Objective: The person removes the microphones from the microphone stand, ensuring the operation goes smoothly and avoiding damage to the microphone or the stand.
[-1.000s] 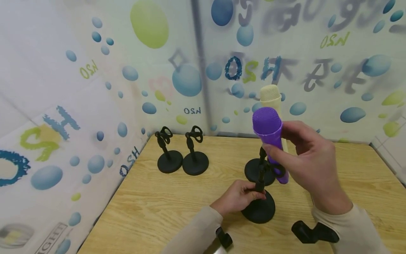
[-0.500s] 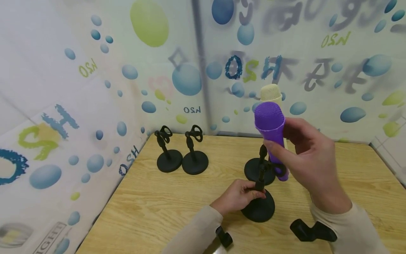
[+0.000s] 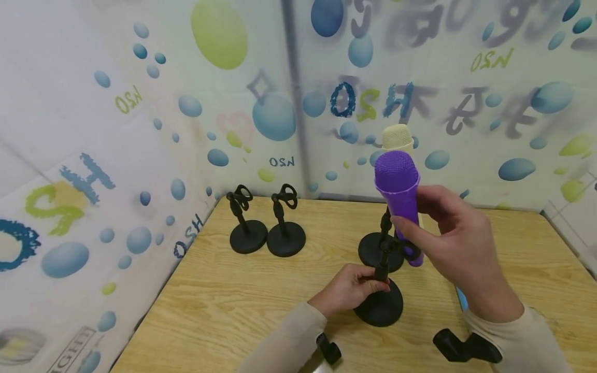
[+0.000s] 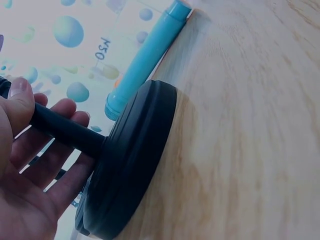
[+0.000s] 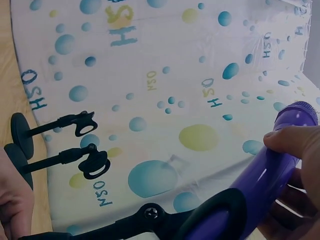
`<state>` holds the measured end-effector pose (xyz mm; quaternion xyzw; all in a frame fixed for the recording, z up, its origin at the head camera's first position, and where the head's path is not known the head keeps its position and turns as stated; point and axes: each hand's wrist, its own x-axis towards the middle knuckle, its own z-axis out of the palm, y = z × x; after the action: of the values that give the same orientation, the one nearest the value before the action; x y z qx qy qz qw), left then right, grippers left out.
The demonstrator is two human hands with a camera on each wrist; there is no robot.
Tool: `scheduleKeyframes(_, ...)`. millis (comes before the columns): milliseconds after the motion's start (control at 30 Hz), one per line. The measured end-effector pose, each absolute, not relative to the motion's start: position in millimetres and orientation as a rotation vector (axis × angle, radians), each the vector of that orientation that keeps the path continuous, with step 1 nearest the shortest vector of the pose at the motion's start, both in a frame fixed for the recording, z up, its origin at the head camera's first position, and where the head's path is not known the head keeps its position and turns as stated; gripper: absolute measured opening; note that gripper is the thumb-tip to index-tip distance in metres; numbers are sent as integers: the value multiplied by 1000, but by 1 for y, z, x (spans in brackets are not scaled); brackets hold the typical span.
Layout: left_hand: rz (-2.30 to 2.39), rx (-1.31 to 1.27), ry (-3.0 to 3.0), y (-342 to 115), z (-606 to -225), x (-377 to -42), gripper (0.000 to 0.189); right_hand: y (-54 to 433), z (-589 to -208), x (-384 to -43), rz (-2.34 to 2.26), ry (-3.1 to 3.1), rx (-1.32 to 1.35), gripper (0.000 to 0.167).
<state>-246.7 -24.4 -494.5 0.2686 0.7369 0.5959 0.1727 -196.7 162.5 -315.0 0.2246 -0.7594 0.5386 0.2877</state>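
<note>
My right hand (image 3: 462,248) holds a purple microphone (image 3: 397,178) by its upper handle, thumb across the front, mesh head up. In the right wrist view the clip ring (image 5: 241,210) of the near black microphone stand (image 3: 380,308) goes round the lower handle. My left hand (image 3: 347,290) pinches that stand's stem (image 4: 67,131) just above its round base, which stands on the table. Directly behind is another black stand (image 3: 368,248), with a cream microphone (image 3: 397,137) above it, partly hidden by the purple one.
Two black stands with bare clips, a left one (image 3: 247,235) and a right one (image 3: 286,238), stand side by side at the back left of the wooden table (image 3: 224,300). A light-blue microphone (image 4: 145,60) lies on the table, mostly hidden behind my right wrist in the head view.
The purple microphone has shifted slightly up and right. My right hand rose a little with it, then slid slightly down its handle. The left hand keeps its grip on the stem.
</note>
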Motion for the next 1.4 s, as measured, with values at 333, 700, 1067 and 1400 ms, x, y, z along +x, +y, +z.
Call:
scheduleKeyframes(333,1685,755,2065,-25,-494,-246,20,159,-315,-200,1429,-1980,623,49)
scheduleKeyframes(700,1653,798,2074,-25,-495,-250,22,157,-311,-205,1456,-1900,667,47)
scheduleKeyframes(1067,1668,821,2071,-24,-497,-251,23,155,-301,-206,1441,-1907,640,45)
scheduleKeyframes(1400,1674,814,2073,-24,-497,-250,23,150,-284,-207,1497,-1825,681,42)
